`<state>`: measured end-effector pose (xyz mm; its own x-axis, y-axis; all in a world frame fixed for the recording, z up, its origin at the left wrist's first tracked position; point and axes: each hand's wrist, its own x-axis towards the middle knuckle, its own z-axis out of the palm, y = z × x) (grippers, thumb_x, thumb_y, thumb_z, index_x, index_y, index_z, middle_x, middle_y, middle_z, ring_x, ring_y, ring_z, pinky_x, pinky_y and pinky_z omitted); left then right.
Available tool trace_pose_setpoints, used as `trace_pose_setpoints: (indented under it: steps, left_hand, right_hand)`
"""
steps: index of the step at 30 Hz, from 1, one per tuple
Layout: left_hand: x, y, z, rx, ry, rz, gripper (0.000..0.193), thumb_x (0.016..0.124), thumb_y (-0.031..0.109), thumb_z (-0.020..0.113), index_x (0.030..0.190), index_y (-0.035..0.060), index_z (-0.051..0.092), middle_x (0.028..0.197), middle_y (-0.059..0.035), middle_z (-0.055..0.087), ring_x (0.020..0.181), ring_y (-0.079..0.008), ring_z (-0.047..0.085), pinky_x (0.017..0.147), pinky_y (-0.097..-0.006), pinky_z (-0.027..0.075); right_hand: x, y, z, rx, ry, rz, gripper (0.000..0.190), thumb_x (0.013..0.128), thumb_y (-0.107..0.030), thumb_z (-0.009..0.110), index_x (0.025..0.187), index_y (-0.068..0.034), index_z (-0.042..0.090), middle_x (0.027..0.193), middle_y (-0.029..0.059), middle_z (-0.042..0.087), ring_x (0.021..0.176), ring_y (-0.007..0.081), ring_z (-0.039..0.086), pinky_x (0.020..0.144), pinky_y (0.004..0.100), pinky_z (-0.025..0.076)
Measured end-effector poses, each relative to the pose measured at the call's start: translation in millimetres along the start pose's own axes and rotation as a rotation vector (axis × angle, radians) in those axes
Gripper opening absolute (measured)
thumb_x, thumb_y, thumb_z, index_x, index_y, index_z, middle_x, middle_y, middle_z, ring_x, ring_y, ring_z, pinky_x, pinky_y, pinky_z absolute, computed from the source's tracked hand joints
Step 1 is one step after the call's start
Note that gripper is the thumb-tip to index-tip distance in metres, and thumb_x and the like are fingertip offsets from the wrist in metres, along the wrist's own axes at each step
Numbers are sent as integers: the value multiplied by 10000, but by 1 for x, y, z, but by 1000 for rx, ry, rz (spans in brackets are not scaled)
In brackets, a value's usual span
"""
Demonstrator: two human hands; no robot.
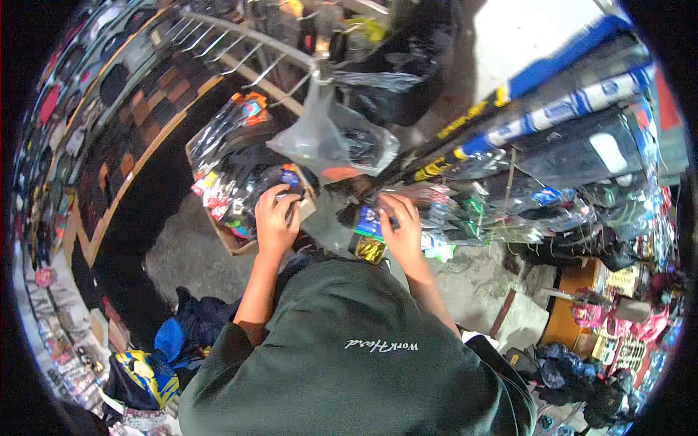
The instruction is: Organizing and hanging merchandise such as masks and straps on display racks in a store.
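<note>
My left hand [277, 220], fingers bent, is over the near right side of a cardboard box [235, 249] filled with plastic-wrapped goods [240, 158]. A small blue-and-orange label [289, 174] shows just beyond its fingertips. My right hand [402, 224] has its thumb and fingers curled beside a blue packet [368, 219] and a gold-coloured packet [369, 249]. Blur and clear plastic hide whether either hand grips anything. Between and beyond the hands hangs a clear plastic bag [322, 133] with a dark item and something orange at its bottom.
A metal rail with prongs [245, 41] crosses the upper left. Blue, white and yellow wrapped poles [523, 122] slant along the right, above hanging clear packets [491, 218]. Display shelves [147, 114] curve along the left. Grey concrete floor [191, 256] shows below.
</note>
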<state>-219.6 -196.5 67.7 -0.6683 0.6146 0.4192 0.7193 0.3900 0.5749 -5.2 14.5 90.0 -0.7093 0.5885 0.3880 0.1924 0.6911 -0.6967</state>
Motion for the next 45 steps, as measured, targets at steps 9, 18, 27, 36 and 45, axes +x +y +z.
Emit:
trace_pose_setpoints:
  steps: [9,18,27,36,45]
  left_hand:
    - [-40,-113,-51,156,-104,-238,174,903,132,753,1068,82,768,1272,-129,678,1215,-367,626,1022,-498,474]
    - [-49,-174,-6,154,-374,-228,440,896,202,759,1308,54,713,1266,-175,678,1192,-393,628,1044,-519,476]
    - [-51,-176,-22,158,-407,-127,293,891,199,755,1143,47,757,1105,-140,728,1104,-359,671,1014,-491,482]
    - [-37,-174,-17,-32,-287,-282,567,954,300,738,1431,28,596,1314,-221,654,1201,-424,630,1012,-505,503]
    - [2,-146,15,-664,-253,-458,504,998,315,770,1335,-46,666,1191,-142,750,1106,-183,678,934,-325,536]
  right_hand:
    - [7,-13,162,340,-302,96,341,929,-25,725,1268,-42,698,1143,148,708,983,297,741,869,406,571]
    - [-16,51,318,53,-491,675,627,876,-407,829,1322,-3,653,1189,238,760,1094,369,750,949,446,574]
    - [-29,51,343,338,-338,994,602,823,-149,896,1347,6,643,1145,141,768,982,217,724,871,359,575]
    - [-32,4,256,812,-398,636,558,922,74,751,1414,-59,524,937,26,631,905,105,634,802,268,521]
    - [-35,-11,199,896,-384,392,443,944,74,728,1333,-50,558,1162,23,621,1050,108,612,917,279,512]
